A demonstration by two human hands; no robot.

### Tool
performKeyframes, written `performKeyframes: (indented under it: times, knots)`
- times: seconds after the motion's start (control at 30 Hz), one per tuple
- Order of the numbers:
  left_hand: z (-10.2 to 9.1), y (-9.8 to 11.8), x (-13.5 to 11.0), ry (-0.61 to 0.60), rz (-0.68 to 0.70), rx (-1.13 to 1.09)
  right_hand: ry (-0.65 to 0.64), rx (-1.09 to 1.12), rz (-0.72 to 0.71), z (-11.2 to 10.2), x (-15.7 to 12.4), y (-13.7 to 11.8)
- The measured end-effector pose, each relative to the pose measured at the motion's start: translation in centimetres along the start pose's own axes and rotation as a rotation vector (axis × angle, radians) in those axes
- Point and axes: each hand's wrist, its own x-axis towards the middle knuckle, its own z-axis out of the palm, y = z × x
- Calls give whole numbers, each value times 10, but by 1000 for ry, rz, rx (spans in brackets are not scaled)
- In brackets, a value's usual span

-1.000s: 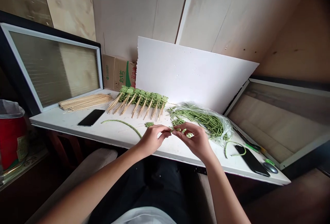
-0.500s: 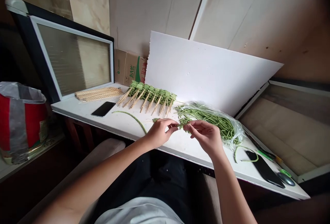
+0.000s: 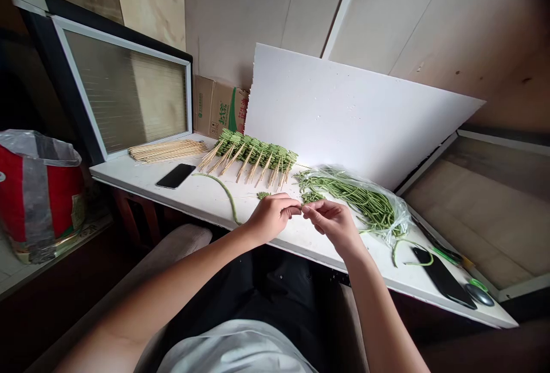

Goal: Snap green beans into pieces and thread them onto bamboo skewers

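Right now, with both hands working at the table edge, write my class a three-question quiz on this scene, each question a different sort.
1. True or false: the left hand and right hand pinch one green bean piece between them.
2. The long beans lie in: A a clear plastic bag; B a red bucket; C a cardboard box.
3. How many black phones lie on the white table?
Key: 1 true; 2 A; 3 two.

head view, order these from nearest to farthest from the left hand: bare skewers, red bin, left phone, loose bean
1. loose bean, just left of the left hand
2. phone, farther left
3. bare skewers, back left, behind the phone
4. red bin, far left edge of view
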Motion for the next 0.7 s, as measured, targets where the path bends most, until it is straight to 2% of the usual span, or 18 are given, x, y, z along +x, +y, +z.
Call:
performKeyframes:
  times: [0.23,0.43,0.57,0.7]
  knots:
    - [3,-13,-6,5,96,327,-66,-7,-84,5,3,9]
    - [4,-13,-5,-19,171,489,7,-73,-168,8,-1,9]
    - [5,-16,-7,-15,186,479,-34,-139,-114,8,-4,3]
    - [2,-18,-7,-39,123,363,-83,-123,-106,6,-2,4]
